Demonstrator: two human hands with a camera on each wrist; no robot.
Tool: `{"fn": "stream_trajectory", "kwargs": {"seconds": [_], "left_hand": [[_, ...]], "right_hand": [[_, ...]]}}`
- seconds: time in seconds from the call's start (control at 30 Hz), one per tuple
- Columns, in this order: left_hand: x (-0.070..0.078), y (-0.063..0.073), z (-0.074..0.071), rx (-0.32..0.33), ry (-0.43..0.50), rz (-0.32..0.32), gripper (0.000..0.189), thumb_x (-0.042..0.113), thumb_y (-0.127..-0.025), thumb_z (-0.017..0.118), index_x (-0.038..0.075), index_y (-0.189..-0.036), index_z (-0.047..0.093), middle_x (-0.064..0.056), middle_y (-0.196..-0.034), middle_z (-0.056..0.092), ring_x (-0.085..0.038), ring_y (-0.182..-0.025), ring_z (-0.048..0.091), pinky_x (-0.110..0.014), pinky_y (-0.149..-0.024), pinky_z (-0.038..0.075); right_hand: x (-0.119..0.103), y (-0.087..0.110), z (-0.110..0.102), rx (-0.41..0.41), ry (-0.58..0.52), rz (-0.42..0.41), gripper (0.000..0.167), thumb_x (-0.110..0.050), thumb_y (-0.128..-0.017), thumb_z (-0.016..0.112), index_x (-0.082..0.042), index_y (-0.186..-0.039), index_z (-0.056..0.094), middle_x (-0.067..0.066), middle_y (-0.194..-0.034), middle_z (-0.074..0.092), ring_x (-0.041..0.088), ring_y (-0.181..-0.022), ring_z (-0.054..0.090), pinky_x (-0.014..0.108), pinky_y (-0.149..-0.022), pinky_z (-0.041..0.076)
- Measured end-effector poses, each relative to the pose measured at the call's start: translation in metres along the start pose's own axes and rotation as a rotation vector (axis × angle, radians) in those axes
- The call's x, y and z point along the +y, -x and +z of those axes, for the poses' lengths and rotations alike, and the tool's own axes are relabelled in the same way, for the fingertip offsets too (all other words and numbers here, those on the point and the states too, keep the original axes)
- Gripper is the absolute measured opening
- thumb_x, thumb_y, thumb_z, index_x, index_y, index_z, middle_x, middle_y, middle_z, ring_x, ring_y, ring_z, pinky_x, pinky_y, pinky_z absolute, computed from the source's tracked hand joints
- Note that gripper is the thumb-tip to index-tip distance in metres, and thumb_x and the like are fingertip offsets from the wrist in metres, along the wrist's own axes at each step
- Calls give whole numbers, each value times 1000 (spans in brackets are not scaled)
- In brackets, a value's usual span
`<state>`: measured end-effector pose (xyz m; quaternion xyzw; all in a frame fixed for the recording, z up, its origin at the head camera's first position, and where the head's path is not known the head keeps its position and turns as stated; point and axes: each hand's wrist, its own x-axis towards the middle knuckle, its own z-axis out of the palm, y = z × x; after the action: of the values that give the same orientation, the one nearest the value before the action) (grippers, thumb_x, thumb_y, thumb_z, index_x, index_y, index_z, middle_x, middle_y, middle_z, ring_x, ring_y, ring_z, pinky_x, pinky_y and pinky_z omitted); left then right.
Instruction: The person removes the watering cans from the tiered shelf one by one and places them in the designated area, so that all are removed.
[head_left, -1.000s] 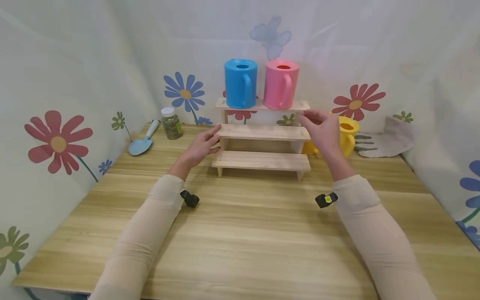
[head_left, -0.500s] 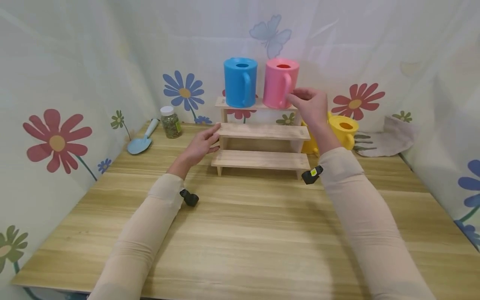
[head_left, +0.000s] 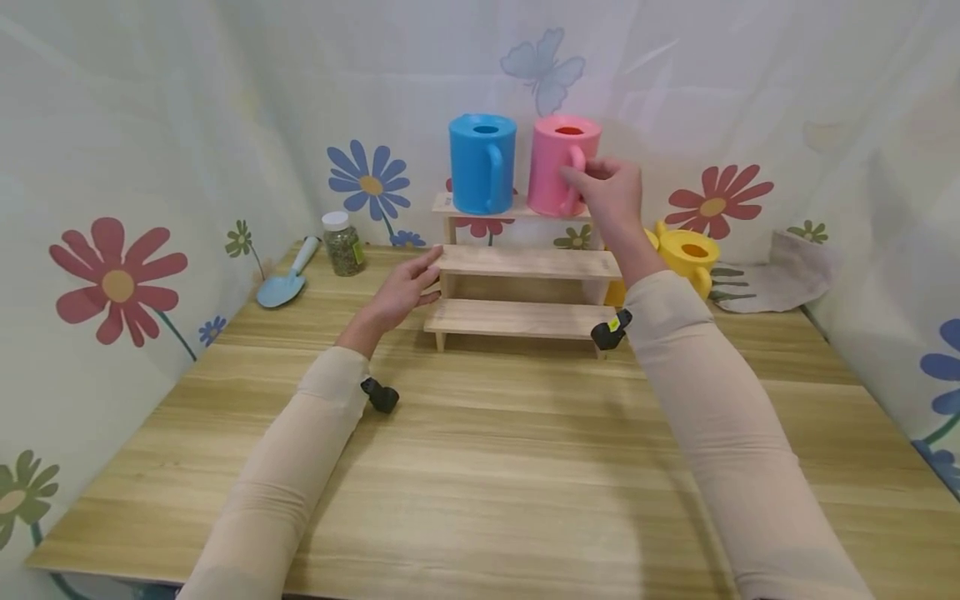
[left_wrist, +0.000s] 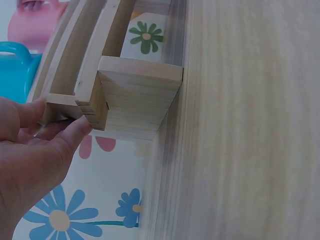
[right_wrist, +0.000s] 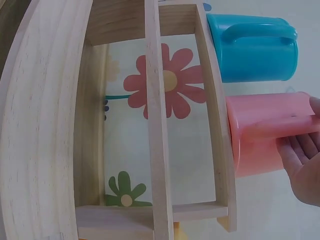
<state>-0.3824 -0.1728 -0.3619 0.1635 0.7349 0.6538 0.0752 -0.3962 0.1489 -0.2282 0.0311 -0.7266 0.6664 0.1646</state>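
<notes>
A pink watering can stands upright on the top step of a three-step wooden stand, beside a blue watering can. My right hand grips the pink can's handle, thumb in front and fingers behind it. In the right wrist view the fingers reach under the pink handle. My left hand holds the left end of the middle step. The left wrist view shows its thumb and fingers on either side of that wooden end.
Yellow watering can on the table, right of the stand and partly behind my right arm. A grey glove lies farther right. At the back left are a light blue trowel and a white-lidded jar. A printed curtain surrounds the table.
My right hand has moved up and left from the stand's right side to the pink watering can's handle and taken hold. The left hand and the cans have stayed in place.
</notes>
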Motion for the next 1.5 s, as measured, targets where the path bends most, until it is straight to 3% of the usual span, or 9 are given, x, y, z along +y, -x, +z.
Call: {"fn": "stream_trajectory", "kwargs": {"seconds": [0.47,0.7,0.9,1.3,1.5], "left_hand": [[1,-3,2,-14,9,8,53,18,-110,38,18,-161,23,-4,-167,9,-25,-150,21,-48,-114,38],[1,-5,3,-11,12,11,53,18,-110,38,18,-161,24,-5,-167,10,-25,-150,21,-48,-114,39],[0,-7,3,-11,18,11,53,18,-110,38,18,-161,24,-5,-167,10,-25,-150,21,-48,-114,39],[0,-5,1,-14,6,16,53,17,-110,38,17,-161,22,-5,-167,9,-25,-150,21,-48,-114,38],[-1,-1,0,-10,19,9,53,17,-110,38,18,-161,22,-4,-167,7,-25,-150,19,-52,-116,34]], "right_hand": [[-10,5,-2,54,-34,56,30,-19,-86,82,-6,-113,78,7,-108,72,21,-99,65,28,-91,57],[-16,7,-5,78,45,69,34,-20,-87,80,-8,-118,76,8,-113,72,21,-99,68,27,-89,58],[-16,9,-12,83,39,87,36,-19,-88,80,-5,-120,74,9,-115,71,21,-100,69,27,-90,58],[-12,41,-66,77,-41,20,39,-24,-83,84,-8,-118,76,10,-110,71,22,-103,70,31,-93,56],[-8,64,-95,87,-52,-34,40,-22,-81,86,-6,-116,76,8,-100,72,18,-93,72,29,-88,58]]}}
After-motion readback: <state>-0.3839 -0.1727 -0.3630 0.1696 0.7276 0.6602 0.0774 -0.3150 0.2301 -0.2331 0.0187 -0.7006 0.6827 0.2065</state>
